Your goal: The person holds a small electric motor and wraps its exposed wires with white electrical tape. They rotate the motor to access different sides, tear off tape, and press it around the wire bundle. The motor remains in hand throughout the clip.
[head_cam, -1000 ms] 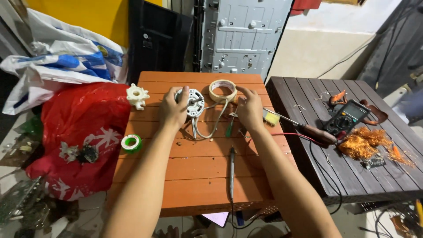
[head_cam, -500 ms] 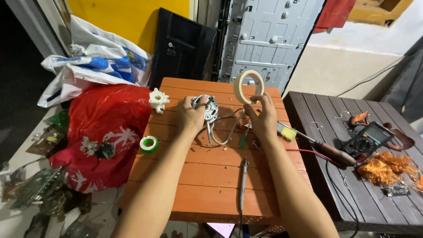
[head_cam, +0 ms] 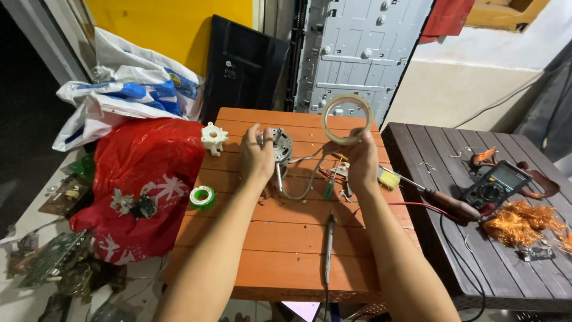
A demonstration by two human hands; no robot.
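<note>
Here, right hand (head_cam: 361, 160) pinching tape roll (head_cam: 347, 119) upright above orange table (head_cam: 286, 250), left hand (head_cam: 257, 158) gripping small motor (head_cam: 280, 146) just beside.

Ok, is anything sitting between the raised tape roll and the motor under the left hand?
Nothing solid shows between them. The beige ring-shaped tape roll, in the right hand, is up in open air. The round grey metal motor lies under the left hand. Only the motor's grey wires loop across the orange slatted table below.
</note>
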